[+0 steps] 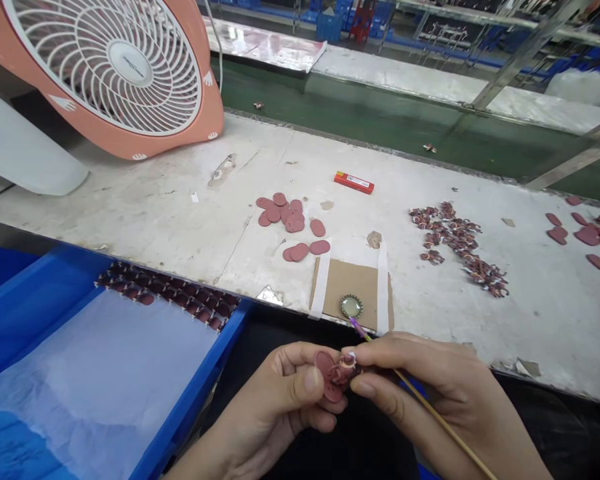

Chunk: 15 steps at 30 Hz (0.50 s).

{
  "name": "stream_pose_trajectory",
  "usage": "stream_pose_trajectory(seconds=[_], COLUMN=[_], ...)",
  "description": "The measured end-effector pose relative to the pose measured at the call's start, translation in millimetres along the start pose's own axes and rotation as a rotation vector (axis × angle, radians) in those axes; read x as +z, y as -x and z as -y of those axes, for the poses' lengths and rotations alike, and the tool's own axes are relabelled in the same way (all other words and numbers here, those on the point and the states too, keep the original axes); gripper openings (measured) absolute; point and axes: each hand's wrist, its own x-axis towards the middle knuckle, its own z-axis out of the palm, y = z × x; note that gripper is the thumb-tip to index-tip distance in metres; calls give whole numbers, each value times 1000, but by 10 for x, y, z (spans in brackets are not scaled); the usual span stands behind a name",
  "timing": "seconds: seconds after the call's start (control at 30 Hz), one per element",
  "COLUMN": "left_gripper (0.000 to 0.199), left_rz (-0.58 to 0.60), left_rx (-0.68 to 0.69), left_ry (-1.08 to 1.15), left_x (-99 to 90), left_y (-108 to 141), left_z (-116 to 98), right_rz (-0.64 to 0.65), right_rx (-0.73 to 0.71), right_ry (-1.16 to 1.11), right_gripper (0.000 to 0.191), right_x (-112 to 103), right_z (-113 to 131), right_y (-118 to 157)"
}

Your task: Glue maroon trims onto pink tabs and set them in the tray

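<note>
My left hand (275, 410) pinches a small maroon-pink figure (334, 377) between thumb and fingers, with a pale bit at its top. My right hand (430, 390) grips a thin wooden stick (425, 393) with a purple tip, and its fingertips sit against the figure. The tip points towards a crimped metal bottle cap (351, 307) lying on a brown cardboard square (350, 293), which is fixed to the white work table (145, 200) with white tape. Maroon discs (285, 213) lie beyond the cardboard, and a heap of small maroon parts (455, 243) lies to the right.
A blue tray (180, 360) lined with white plastic stands at the lower left, with rows of small maroon pieces (165, 293) behind it. Maroon cut-outs (585, 233) lie at the right, a red box (354, 182) beyond, and a pink fan (115, 73) at the upper left.
</note>
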Motion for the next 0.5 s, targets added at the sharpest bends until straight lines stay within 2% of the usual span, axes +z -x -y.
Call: stream_pose_trajectory(seconds=[0.17,0.5], left_gripper=[29,24], left_rz=[-27,-60], left_rx=[-27,-3], left_ry=[0,58], left_x=[2,-94], left_y=[-7,-62], left_z=[-9,121], right_rz=[49,17], right_rx=[-14,76], right_ry=[37,-6], right_gripper=[30,20], right_x=[-21,62], right_z=[6,-44], right_y=[-29,-3])
